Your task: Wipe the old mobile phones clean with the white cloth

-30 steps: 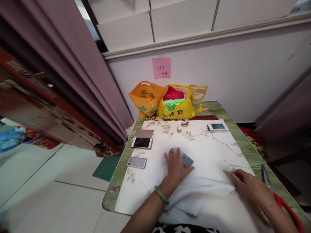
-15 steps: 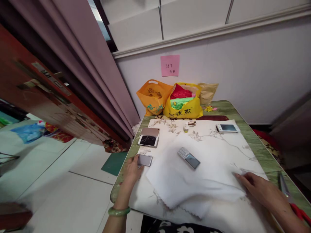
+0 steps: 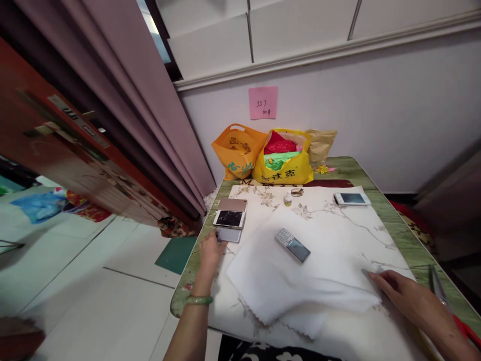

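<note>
My left hand [image 3: 211, 252] grips the near left corner of a grey smartphone [image 3: 230, 235], which lies close below a white smartphone with a dark screen [image 3: 229, 218]. Beyond that one is a gold-coloured phone or tablet [image 3: 232, 204]. On a white cloth [image 3: 263, 271] with a zigzag edge rests a silver keypad phone [image 3: 293, 245], tilted. My right hand [image 3: 408, 296] lies at the cloth's right side, its fingers loosely bent and partly hidden, with nothing visible in them. Another white smartphone [image 3: 352, 199] sits at the far right.
A small bottle [image 3: 287, 199] stands near a folded pair of glasses or clip [image 3: 297, 192]. An orange bag [image 3: 236, 153] and a yellow bag [image 3: 287, 168] stand at the back by the wall. Scissors [image 3: 439, 286] with red handles lie beside my right hand. A flowered mat [image 3: 323, 200] covers the table.
My left hand has moved the grey smartphone away from me and slightly right, up against the white smartphone. My right hand has hardly moved.
</note>
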{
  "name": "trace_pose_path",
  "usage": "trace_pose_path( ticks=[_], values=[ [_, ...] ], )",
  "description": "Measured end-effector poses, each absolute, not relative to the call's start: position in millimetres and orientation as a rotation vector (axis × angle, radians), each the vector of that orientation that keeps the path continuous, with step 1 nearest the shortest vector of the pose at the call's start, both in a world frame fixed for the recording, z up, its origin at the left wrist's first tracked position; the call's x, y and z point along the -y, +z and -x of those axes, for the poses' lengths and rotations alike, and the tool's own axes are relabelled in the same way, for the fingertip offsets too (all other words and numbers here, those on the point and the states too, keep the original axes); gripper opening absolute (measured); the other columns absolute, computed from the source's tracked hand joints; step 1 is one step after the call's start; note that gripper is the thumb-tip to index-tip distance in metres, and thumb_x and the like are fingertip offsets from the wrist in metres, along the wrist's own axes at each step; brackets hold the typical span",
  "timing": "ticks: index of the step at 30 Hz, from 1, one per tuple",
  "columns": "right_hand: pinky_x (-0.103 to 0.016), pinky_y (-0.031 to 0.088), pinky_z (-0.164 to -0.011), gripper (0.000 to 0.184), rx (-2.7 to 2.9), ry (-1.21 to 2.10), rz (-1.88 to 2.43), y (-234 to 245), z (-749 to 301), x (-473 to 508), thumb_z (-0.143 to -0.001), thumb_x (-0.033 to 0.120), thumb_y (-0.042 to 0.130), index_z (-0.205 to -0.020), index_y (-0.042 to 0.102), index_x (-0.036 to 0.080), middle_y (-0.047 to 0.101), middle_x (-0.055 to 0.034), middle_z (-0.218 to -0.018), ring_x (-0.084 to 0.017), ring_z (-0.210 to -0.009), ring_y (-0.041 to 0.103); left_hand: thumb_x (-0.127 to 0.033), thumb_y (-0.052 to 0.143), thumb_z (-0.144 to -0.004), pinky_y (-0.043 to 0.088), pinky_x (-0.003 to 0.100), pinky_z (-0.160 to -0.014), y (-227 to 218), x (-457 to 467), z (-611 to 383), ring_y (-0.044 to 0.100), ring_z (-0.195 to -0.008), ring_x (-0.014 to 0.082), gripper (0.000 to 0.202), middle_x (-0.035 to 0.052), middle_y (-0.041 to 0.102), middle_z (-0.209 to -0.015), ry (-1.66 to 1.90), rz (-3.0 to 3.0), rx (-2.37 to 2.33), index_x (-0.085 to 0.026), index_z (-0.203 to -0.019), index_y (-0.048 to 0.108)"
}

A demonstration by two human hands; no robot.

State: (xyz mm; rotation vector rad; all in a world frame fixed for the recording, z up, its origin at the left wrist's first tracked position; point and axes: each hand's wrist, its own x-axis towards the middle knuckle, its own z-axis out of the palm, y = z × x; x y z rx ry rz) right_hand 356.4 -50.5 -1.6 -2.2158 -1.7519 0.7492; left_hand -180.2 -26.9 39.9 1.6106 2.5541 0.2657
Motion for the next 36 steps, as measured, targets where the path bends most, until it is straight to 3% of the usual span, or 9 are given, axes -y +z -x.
trace_pose_path(
  ticks=[5, 11, 14, 16, 18, 21, 25, 31, 36],
  values=[
    [-0.038, 0.046, -0.067, 0.05, 1.686, 0.762, 2.293, 4, -347, 52, -0.078, 0.073, 0.044, -0.091, 0.065, 0.029, 0.071, -0.0051, -0.079, -0.029, -0.075, 0.067, -0.028, 0.062, -0.079, 0.038, 0.051, -0.097, 47, 34, 151, 0.05, -0.118, 0.0375, 0.053, 0.0221, 0.055, -0.128, 0.374, -1.739, -2.62, -0.009, -0.127, 0.05],
    [-0.035, 0.046, -0.069, 0.057, 1.539, 0.67, 2.229, 15, -329, 52, -0.08, 0.067, 0.043, -0.109, 0.061, 0.021, 0.072, -0.0084, -0.089, -0.027, -0.078, 0.067, -0.03, 0.054, -0.086, 0.041, 0.041, -0.101, 43, 27, 53, 0.053, -0.114, 0.0252, 0.035, 0.0108, 0.061, -0.117, 0.665, -2.09, -1.739, -0.02, -0.119, 0.058],
    [-0.033, 0.043, -0.064, 0.056, 1.571, 0.773, 2.273, 21, -328, 55, -0.081, 0.069, 0.041, -0.103, 0.062, 0.022, 0.072, -0.0067, -0.079, -0.026, -0.073, 0.067, -0.034, 0.067, -0.074, 0.028, 0.051, -0.111, 37, 19, 15, 0.034, -0.135, 0.0335, 0.071, 0.0159, 0.039, -0.146, 0.476, -2.121, -1.649, -0.019, -0.139, 0.042],
    [-0.032, 0.041, -0.061, 0.056, 1.584, 0.803, 2.307, 25, -330, 60, -0.081, 0.071, 0.041, -0.097, 0.063, 0.022, 0.071, -0.0058, -0.075, -0.025, -0.071, 0.066, -0.026, 0.066, -0.071, 0.013, 0.056, -0.115, 35, 10, 2, 0.015, -0.144, 0.0349, 0.083, 0.0121, 0.019, -0.158, 0.321, -2.211, -1.558, -0.024, -0.146, 0.031],
    [-0.03, 0.039, -0.059, 0.055, 1.598, 0.83, 2.313, 28, -331, 66, -0.08, 0.072, 0.042, -0.09, 0.064, 0.023, 0.07, -0.0048, -0.071, -0.025, -0.069, 0.065, -0.014, 0.059, -0.07, 0.004, 0.058, -0.115, 36, -2, -2, 0.006, -0.147, 0.0314, 0.085, 0.0058, 0.012, -0.161, 0.179, -2.302, -1.438, -0.029, -0.148, 0.027],
    [-0.029, 0.036, -0.057, 0.053, 1.646, 0.911, 2.29, 31, -327, 72, -0.083, 0.07, 0.04, -0.077, 0.064, 0.024, 0.067, -0.0031, -0.062, -0.022, -0.064, 0.064, -0.009, 0.052, -0.07, 0.005, 0.057, -0.115, 42, -21, 1, 0.014, -0.146, 0.0277, 0.079, 0.0046, 0.028, -0.156, 0.041, -2.351, -1.332, -0.029, -0.144, 0.034],
    [-0.027, 0.033, -0.054, 0.049, 1.704, 0.832, 2.287, 31, -317, 72, -0.081, 0.068, 0.045, -0.063, 0.057, 0.024, 0.064, -0.0022, -0.057, -0.021, -0.06, 0.06, -0.023, 0.061, -0.074, 0.027, 0.045, -0.11, 47, -32, 5, 0.045, -0.125, 0.0273, 0.058, 0.0097, 0.057, -0.129, 0.086, -2.392, -1.378, -0.023, -0.131, 0.051],
    [-0.026, 0.032, -0.052, 0.037, 1.553, 0.662, 2.135, 26, -309, 58, -0.082, 0.058, 0.047, -0.068, 0.052, 0.024, 0.056, 0.0014, -0.052, -0.018, -0.053, 0.052, -0.051, 0.063, -0.075, 0.04, 0.038, -0.094, 30, -1, -2, 0.05, -0.114, 0.0288, 0.066, 0.012, 0.057, -0.12, 0.323, -2.077, -1.905, -0.019, -0.131, 0.046],
    [-0.024, 0.038, -0.047, 0.038, 1.169, 0.942, 1.731, 27, -290, 35, -0.078, 0.058, 0.055, -0.088, 0.052, 0.022, 0.062, -0.0002, -0.069, -0.014, -0.051, 0.051, -0.034, 0.069, -0.067, 0.042, 0.039, -0.089, 26, 7, -5, 0.056, -0.104, 0.0293, 0.048, 0.0125, 0.059, -0.108, 0.423, -1.84, -2.007, -0.018, -0.11, 0.054]
  ],
)
